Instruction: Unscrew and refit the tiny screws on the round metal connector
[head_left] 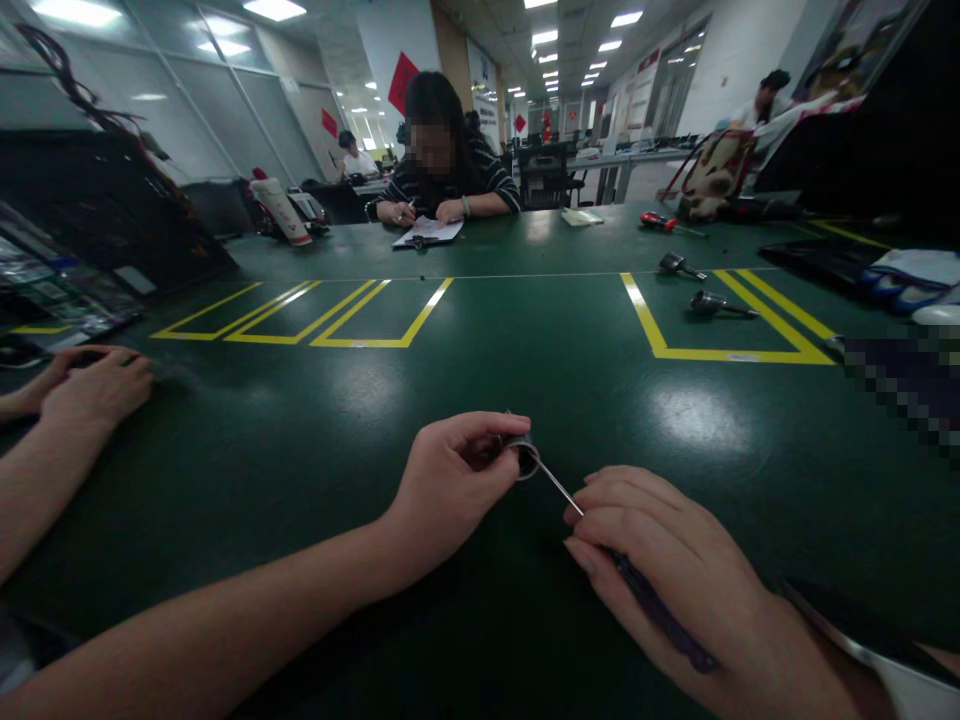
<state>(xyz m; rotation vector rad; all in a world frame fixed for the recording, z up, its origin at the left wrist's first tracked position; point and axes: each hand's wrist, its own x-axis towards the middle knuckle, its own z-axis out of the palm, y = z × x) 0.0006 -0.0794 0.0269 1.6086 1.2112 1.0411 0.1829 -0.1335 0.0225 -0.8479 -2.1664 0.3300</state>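
Observation:
My left hand point(457, 480) pinches a small hollow metal cylinder point(529, 462) between thumb and fingers, its round opening tilted toward my right. In my right hand point(667, 560) is a slim tool with a dark purple handle point(660, 615) and a thin straight metal shaft point(559, 487); it looks like a screwdriver. The shaft's tip reaches the cylinder's opening, and I cannot tell how far inside it goes. My left fingers cover part of the cylinder. Both hands are just above the green table point(300, 450).
Two metal socket-like pieces with shanks point(720, 305) point(679, 265) lie at the right, near a red-handled screwdriver point(660, 222). Yellow tape point(735, 356) marks areas on the table. Another person's hands point(97, 390) rest at the left. Across the table a person writes on a clipboard point(427, 233).

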